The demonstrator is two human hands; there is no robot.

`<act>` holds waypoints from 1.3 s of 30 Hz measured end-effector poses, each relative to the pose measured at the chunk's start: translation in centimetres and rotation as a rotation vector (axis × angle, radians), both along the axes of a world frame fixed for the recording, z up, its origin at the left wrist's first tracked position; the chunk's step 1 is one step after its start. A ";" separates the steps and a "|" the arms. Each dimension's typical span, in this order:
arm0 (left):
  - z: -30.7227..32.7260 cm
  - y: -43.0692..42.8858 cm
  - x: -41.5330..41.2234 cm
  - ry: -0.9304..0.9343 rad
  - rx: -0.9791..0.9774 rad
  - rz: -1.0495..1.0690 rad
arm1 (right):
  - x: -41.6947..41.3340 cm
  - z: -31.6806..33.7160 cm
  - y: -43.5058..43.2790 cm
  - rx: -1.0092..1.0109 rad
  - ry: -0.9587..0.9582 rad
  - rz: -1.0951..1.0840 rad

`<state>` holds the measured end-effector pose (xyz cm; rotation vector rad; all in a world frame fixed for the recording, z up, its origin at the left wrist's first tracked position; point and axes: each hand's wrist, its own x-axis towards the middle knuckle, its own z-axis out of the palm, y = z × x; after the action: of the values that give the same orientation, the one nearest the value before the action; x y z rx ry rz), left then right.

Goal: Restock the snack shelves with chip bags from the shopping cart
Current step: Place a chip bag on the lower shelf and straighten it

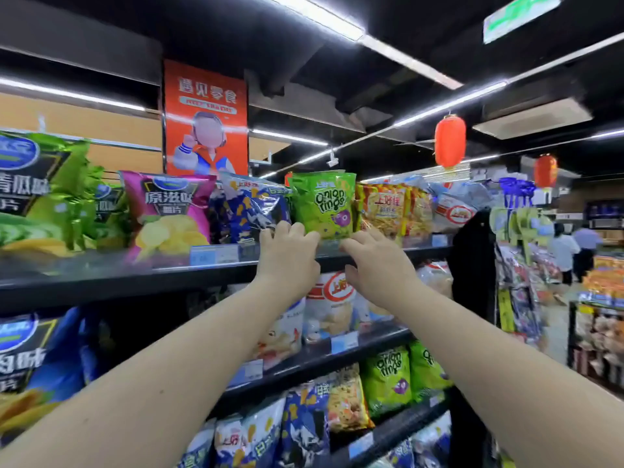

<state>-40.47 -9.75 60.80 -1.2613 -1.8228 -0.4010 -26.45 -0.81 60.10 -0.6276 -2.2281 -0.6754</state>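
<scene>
Crowding the top shelf stand chip bags; curled fingers of the left hand meet the green onion-rings bag at its base (grip unclear), the right hand loose-fingered alongside.

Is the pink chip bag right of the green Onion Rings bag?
No, the pink chip bag stands left of the green Onion Rings bag.

We see an orange poster above the shelving, a red lantern and a second lantern hanging at right, light strips across the dark ceiling, and a person far down the aisle.
</scene>
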 end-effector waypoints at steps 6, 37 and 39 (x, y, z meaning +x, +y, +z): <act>-4.7 5.2 15.1 -0.059 -0.089 -0.140 | 16.5 -4.9 2.4 -0.116 -0.073 -0.182; -50.3 33.2 59.9 -0.487 -0.900 -0.515 | 61.1 -47.8 23.5 -0.987 -0.153 -0.606; -52.6 35.0 59.5 -0.542 -0.931 -0.488 | 60.9 -50.0 25.5 -1.066 -0.164 -0.600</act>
<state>19.03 25.23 8.23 -2.4499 -2.2344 -0.1350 34.50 24.72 10.09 -1.8482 -2.4476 0.3052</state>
